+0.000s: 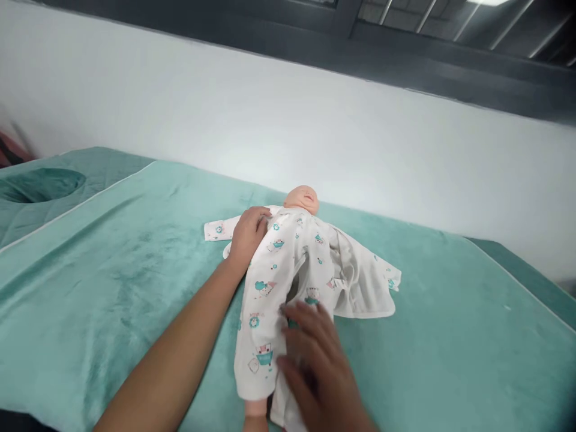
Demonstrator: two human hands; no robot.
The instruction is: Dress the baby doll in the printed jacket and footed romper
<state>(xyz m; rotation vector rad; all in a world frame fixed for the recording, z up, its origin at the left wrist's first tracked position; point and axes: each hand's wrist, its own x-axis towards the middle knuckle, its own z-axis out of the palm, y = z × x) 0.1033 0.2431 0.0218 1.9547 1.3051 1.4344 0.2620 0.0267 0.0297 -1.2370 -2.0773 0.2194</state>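
A baby doll (300, 200) lies on its back, head toward the wall, with one bare foot (255, 414) showing at the near end. White trousers (265, 300) printed with small teal and pink figures cover its body and legs, with a dark gap between the legs. Beneath them a matching white jacket (364, 273) spreads open to both sides. My left hand (252, 234) rests at the doll's shoulder beside the trousers' upper edge, fingers loosely bent with nothing visible in them. Blurred by motion, my right hand (321, 354) hovers over the trouser leg, fingers apart.
A teal padded bed (450, 336) with a velvety cover carries the doll. On its left part is a round face hole (42, 185). Behind the bed rises a white wall (252, 108), with a dark window frame (405, 54) above it.
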